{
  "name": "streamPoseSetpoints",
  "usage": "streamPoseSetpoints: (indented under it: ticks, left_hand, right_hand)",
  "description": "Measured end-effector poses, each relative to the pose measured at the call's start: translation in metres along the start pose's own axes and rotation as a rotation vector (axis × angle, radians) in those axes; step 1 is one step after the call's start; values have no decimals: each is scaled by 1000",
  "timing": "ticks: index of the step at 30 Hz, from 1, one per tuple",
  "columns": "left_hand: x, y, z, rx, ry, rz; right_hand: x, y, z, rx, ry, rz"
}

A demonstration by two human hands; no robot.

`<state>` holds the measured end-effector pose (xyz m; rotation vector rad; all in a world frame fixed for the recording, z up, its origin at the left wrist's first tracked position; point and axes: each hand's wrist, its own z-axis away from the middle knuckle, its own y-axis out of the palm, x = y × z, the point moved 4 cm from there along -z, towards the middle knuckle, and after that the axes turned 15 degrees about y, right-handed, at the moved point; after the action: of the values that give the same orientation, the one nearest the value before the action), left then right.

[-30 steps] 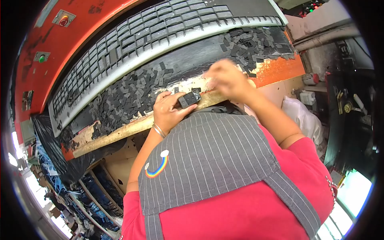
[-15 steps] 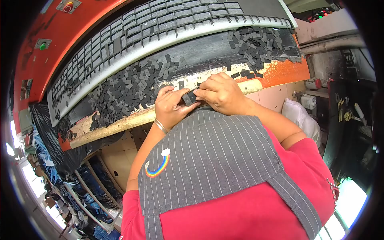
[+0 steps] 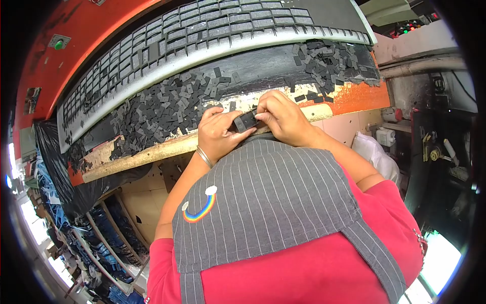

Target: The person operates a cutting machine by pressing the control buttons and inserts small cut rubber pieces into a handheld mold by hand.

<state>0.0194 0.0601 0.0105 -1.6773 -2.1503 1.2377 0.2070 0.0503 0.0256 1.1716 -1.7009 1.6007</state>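
My left hand (image 3: 218, 136) holds a dark block (image 3: 245, 122), its thumb below and its fingers above. The block looks like a stack of small black pieces, though its layers are hard to make out. At the block's right end my right hand (image 3: 284, 119) is closed, thumb and fingertips pinched together against it; what they grip is too small to tell. Just above the block, a small black piece (image 3: 232, 106) lies on the worn wooden edge (image 3: 167, 152). A heap of flat black pieces (image 3: 167, 104) spreads to the left of my hands.
A second heap of black pieces (image 3: 326, 63) lies at the right of the bench. Behind them runs a pale bar (image 3: 202, 52) with a black grid (image 3: 197, 30) beyond it. A black plastic bag (image 3: 63, 172) hangs at the left, a white sack (image 3: 374, 157) stands at the right.
My right hand, raised and blurred away from the block a second ago, has come down to its right end. My left hand has kept its hold on the block. The view has shifted slightly.
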Motion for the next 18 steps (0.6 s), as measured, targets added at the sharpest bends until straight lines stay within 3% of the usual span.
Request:
streamPoseSetpoints:
  ticks: [7, 13, 18]
  left_hand:
    - [1, 1, 2, 0, -3, 8]
    - [0, 1, 6, 38, -35, -13]
    - [1, 2, 6, 66, 27, -42]
  right_hand:
    - [8, 1, 4, 96, -128, 173]
    - [12, 8, 4, 78, -61, 258]
    - [12, 6, -3, 182, 69, 123]
